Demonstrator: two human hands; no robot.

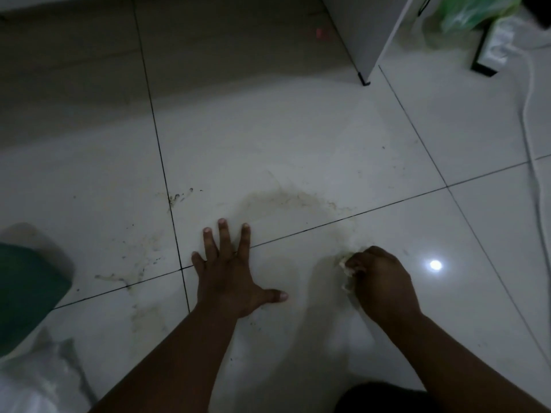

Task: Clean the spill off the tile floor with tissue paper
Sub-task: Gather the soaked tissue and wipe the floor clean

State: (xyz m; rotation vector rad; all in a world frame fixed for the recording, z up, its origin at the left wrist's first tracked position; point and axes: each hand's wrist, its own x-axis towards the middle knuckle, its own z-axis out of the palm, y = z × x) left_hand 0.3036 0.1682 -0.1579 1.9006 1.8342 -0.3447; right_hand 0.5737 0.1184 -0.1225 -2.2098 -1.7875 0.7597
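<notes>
Left hand (231, 275) flat on the tile floor (298, 138), palm down, fingers (223, 234) straight and spread, thumb out to the right, fingertips just short of the brownish spill (286, 201). Right hand (383, 281) knuckles-up on the floor to the right, fingers curled tight round a wad of tissue paper (346, 268), only a crumpled, stained edge of it peeping out at the left side of the fist. Wad pressed to the tile at the near right rim of the spill, just below the dark grout line (343, 219) running across between the two hands. Spill itself a faint tan ring spread over the tile ahead of the left hand and crossing that grout line toward the right hand. More tan splatter and dark specks (140, 257) to the left, around the crossing of grout lines beside the left hand. Bright lamp glare (435, 265) on the tile right of the fist. At the far left, a green cloth-like shape (26, 290) with a pale plastic bag (35, 380) below it, both blurred. At the top right, a white cabinet corner (366, 40) on a black foot, a green plastic bag (474, 10) beyond it, and a white cable (533, 150) trailing down the right edge of the floor.
</notes>
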